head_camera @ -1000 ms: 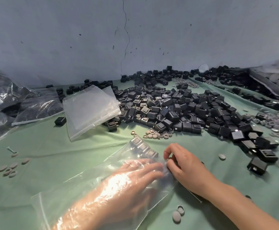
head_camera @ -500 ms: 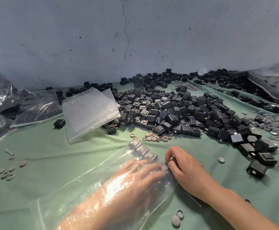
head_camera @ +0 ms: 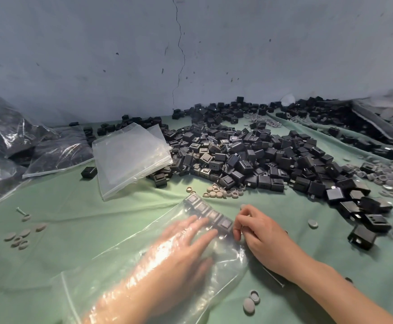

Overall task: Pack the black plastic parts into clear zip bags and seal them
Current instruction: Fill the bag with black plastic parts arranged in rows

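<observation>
Four parts [head_camera: 208, 212], as near as we can count, sit in a row at the far end of the bag [head_camera: 125, 260]. Our left hand [head_camera: 183, 244] is inside it with fingers straight, likely to line them up flat. Our right hand [head_camera: 258, 232] pinches the bag's edge from outside — to steady it, we judge. The bag lies on green cloth [head_camera: 97, 218]; the pile [head_camera: 249, 157] and spare bags [head_camera: 130, 157] lie beyond, by a cracked grey wall [head_camera: 97, 54].
</observation>
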Available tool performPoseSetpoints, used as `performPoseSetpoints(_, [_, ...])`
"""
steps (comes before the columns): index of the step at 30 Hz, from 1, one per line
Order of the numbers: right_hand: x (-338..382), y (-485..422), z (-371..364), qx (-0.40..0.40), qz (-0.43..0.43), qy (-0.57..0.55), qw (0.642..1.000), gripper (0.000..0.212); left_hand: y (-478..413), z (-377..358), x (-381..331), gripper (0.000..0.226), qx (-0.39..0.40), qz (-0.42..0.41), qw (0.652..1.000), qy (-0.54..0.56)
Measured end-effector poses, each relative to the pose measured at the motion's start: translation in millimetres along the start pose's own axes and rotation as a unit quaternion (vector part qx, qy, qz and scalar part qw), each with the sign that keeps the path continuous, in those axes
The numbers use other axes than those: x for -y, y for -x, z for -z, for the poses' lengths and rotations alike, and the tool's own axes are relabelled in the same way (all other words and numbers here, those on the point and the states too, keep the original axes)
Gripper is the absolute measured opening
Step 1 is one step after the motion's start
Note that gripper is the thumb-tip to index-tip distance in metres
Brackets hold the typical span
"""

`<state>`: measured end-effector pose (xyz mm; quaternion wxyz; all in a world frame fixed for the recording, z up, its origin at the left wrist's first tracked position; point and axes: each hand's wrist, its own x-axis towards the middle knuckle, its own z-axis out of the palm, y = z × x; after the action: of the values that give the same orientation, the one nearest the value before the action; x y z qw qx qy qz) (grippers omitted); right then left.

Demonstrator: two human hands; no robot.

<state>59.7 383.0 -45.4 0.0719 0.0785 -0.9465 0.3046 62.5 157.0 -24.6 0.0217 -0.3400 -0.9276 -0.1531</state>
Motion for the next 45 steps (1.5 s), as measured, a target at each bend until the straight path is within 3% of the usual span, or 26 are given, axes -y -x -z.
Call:
performPoseSetpoints(3, [-2.3,1.9,-0.1,-0.001,-0.001,0.0,1.0,0.041,22.4,14.7,21.7,0.043,-0.065,0.034,0.997,-0.007])
performPoseSetpoints(5, [-2.6,2.8,-0.9,-0.004,0.001,0.004,1.0,0.043,30.5,27.5,44.0,0.042,-0.05,0.085,0.995,0.01])
performPoseSetpoints(9, [-3.3,1.0,-4.3,-0.012,0.015,0.013,1.0,0.043,30.0,7.9,39.7,0.044,-0.05,0.191,0.975,0.103])
performPoseSetpoints(10, [-3.5,0.3,-4.4,-0.012,0.015,0.015,1.0,0.043,26.0,3.5,32.3,0.043,-0.08,0.206,0.965,0.14])
performPoseSetpoints(15, [-3.6,-1.0,-1.8,-0.002,0.015,0.014,1.0,0.046,20.4,-1.9,19.5,0.038,0.034,0.111,0.961,0.25])
performPoseSetpoints(21, [-1.0,0.3,4.2,0.014,0.01,0.005,1.0,0.044,18.3,-4.5,-4.0,0.04,0.053,0.091,0.911,0.398])
performPoseSetpoints(23, [-0.8,0.6,5.5,0.015,0.008,-0.001,1.0,0.043,18.5,-1.5,-6.5,0.042,0.042,0.096,0.913,0.394])
performPoseSetpoints(28, [-1.5,0.7,6.9,0.021,0.002,-0.003,1.0,0.042,16.5,4.7,-9.3,0.04,-0.08,0.036,0.963,0.254])
performPoseSetpoints(31, [-2.5,-0.3,6.7,0.024,0.0,-0.012,1.0,0.044,12.2,3.2,-2.8,0.035,-0.094,0.043,0.934,0.342])
performPoseSetpoints(35, [-3.6,-0.5,6.3,0.022,0.0,-0.016,1.0,0.047,10.6,-0.5,1.3,0.01,-0.033,0.052,0.896,0.439])
performPoseSetpoints(37, [-3.8,0.0,6.6,0.023,-0.002,-0.017,1.0,0.047,14.1,-4.2,1.4,0.01,-0.03,0.058,0.887,0.458])
performPoseSetpoints(38, [-3.8,0.1,6.8,0.023,-0.002,-0.016,1.0,0.046,17.2,-6.3,3.8,0.01,-0.039,0.07,0.908,0.411])
performPoseSetpoints(40, [-3.2,0.4,7.1,0.023,-0.002,-0.014,1.0,0.046,25.1,-3.7,12.5,0.013,-0.031,0.064,0.979,0.19])
performPoseSetpoints(41, [-2.8,0.6,7.3,0.023,-0.002,-0.015,1.0,0.047,27.5,1.0,17.7,0.016,-0.015,0.042,0.994,0.104])
performPoseSetpoints(43, [-2.6,0.4,7.7,0.024,-0.002,-0.016,1.0,0.047,27.1,10.3,22.3,0.021,-0.005,0.018,0.996,0.09])
performPoseSetpoints(45, [-2.3,0.0,7.8,0.026,-0.001,-0.013,1.0,0.048,23.8,14.3,19.2,0.024,-0.03,0.029,0.987,0.152])
